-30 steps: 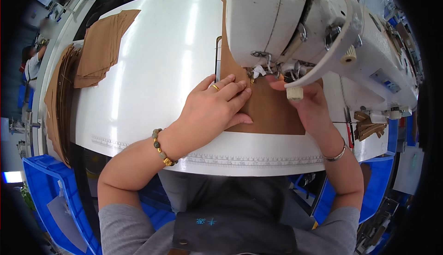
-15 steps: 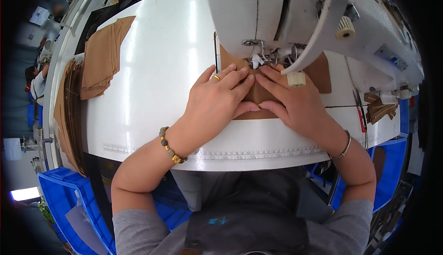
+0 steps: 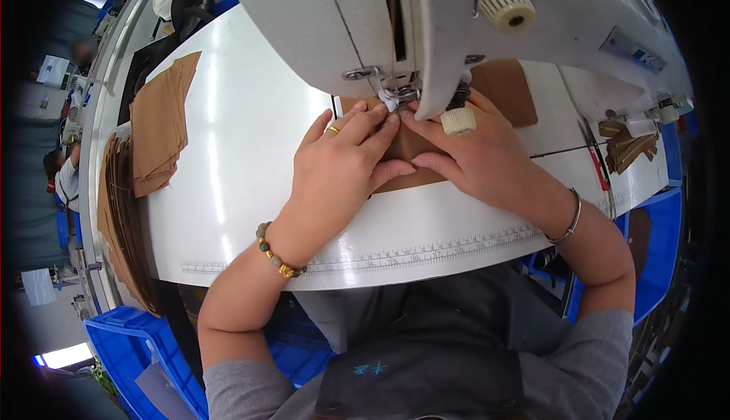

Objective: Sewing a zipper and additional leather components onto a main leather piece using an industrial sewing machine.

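The sewing machine head overhangs the fingers; the white table leftward lies open.

The person wears a grey top with short sleeves, which end above the elbows, so both forearms are bare. Over the top there is a dark apron (almost black) with a small light blue mark on the chest. On the left hand a thin gold ring sits on one finger. The left wrist carries a bracelet of round beads, mostly dull green and brown, with some gold-coloured beads between them. The right hand has no ring that I can see; on the right wrist there is a thin silver bangle, plain and smooth.
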The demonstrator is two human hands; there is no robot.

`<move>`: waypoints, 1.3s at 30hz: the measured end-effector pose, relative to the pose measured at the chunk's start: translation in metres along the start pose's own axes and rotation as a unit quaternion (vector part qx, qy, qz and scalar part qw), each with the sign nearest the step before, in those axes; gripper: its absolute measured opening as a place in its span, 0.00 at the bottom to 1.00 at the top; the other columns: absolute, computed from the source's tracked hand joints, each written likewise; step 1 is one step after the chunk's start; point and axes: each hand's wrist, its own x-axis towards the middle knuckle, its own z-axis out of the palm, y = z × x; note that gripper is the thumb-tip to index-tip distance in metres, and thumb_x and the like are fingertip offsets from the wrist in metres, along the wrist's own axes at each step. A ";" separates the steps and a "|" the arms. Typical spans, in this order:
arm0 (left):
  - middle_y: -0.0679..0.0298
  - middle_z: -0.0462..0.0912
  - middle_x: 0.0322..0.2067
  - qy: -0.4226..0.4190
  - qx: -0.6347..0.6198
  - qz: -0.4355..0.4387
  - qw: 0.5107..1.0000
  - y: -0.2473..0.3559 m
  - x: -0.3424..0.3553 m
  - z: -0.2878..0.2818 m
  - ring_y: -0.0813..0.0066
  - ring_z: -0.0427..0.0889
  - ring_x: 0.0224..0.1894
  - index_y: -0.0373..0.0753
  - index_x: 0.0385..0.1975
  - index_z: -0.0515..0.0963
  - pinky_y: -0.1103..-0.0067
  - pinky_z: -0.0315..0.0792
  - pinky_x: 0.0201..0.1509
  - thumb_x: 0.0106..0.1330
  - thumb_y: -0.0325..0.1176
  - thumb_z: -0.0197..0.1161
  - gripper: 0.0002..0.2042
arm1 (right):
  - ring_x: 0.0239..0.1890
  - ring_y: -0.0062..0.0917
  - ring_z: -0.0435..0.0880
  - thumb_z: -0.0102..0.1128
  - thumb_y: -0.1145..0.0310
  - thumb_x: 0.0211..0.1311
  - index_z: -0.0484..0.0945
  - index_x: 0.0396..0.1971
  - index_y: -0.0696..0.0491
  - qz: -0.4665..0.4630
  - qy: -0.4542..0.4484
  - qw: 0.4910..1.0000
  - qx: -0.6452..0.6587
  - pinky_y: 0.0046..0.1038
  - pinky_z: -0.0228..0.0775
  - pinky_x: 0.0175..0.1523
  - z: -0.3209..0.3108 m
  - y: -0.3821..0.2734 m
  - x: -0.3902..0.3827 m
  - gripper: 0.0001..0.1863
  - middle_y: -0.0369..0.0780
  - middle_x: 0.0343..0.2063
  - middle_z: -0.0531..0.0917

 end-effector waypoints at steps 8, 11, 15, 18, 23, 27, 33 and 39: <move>0.66 0.87 0.51 0.013 0.006 0.003 1.000 -0.001 0.002 0.000 0.70 0.86 0.46 0.39 0.51 0.87 0.74 0.78 0.52 0.57 0.53 0.73 0.28 | 0.69 0.36 0.75 0.70 0.56 0.64 0.83 0.50 0.53 -0.006 -0.010 1.000 -0.001 0.49 0.65 0.72 0.000 0.003 0.002 0.21 0.41 0.58 0.83; 0.66 0.87 0.52 0.004 0.011 0.000 1.000 -0.003 0.003 0.000 0.69 0.87 0.48 0.39 0.51 0.87 0.73 0.78 0.53 0.58 0.54 0.72 0.28 | 0.69 0.37 0.76 0.70 0.56 0.64 0.83 0.50 0.54 -0.010 -0.001 1.000 0.000 0.50 0.65 0.72 0.000 0.003 0.003 0.21 0.42 0.57 0.83; 0.66 0.88 0.52 0.021 0.019 0.016 0.999 -0.004 0.003 0.001 0.67 0.86 0.51 0.40 0.52 0.87 0.72 0.77 0.54 0.59 0.55 0.71 0.28 | 0.68 0.39 0.76 0.70 0.56 0.63 0.83 0.51 0.54 -0.011 -0.005 1.000 -0.008 0.51 0.65 0.72 0.000 0.003 0.003 0.22 0.43 0.55 0.84; 0.65 0.88 0.52 0.024 0.020 0.016 0.999 -0.005 0.002 0.002 0.67 0.86 0.52 0.41 0.53 0.87 0.73 0.77 0.54 0.59 0.56 0.70 0.29 | 0.68 0.39 0.77 0.70 0.56 0.63 0.83 0.51 0.54 -0.007 -0.003 1.000 0.002 0.51 0.64 0.72 0.000 0.003 0.002 0.22 0.43 0.55 0.84; 0.65 0.89 0.51 0.015 0.010 0.003 1.000 -0.004 0.001 0.002 0.67 0.87 0.49 0.42 0.54 0.87 0.73 0.77 0.53 0.59 0.56 0.70 0.29 | 0.67 0.40 0.77 0.71 0.56 0.63 0.83 0.52 0.54 -0.006 0.002 1.000 0.017 0.52 0.64 0.73 0.001 0.002 0.003 0.23 0.43 0.55 0.84; 0.64 0.87 0.54 -0.003 -0.011 -0.014 1.000 -0.004 0.001 0.002 0.64 0.84 0.56 0.42 0.54 0.87 0.65 0.75 0.60 0.61 0.56 0.69 0.28 | 0.67 0.40 0.77 0.71 0.57 0.63 0.82 0.54 0.54 -0.006 -0.015 1.000 0.003 0.52 0.63 0.73 -0.001 0.005 0.002 0.24 0.42 0.56 0.84; 0.64 0.86 0.55 0.009 0.002 -0.012 1.000 -0.003 0.000 0.002 0.62 0.83 0.57 0.42 0.54 0.86 0.64 0.74 0.63 0.65 0.50 0.70 0.23 | 0.64 0.40 0.80 0.69 0.58 0.64 0.83 0.52 0.56 0.078 0.014 0.994 -0.076 0.46 0.64 0.74 -0.019 0.012 0.007 0.22 0.43 0.54 0.86; 0.62 0.87 0.52 0.036 -0.013 -0.004 0.999 0.003 -0.005 -0.003 0.61 0.85 0.51 0.40 0.54 0.86 0.68 0.76 0.61 0.65 0.39 0.72 0.19 | 0.55 0.44 0.85 0.66 0.64 0.60 0.84 0.47 0.67 -0.002 -0.075 0.987 -0.144 0.45 0.68 0.71 -0.027 -0.043 -0.010 0.22 0.57 0.45 0.87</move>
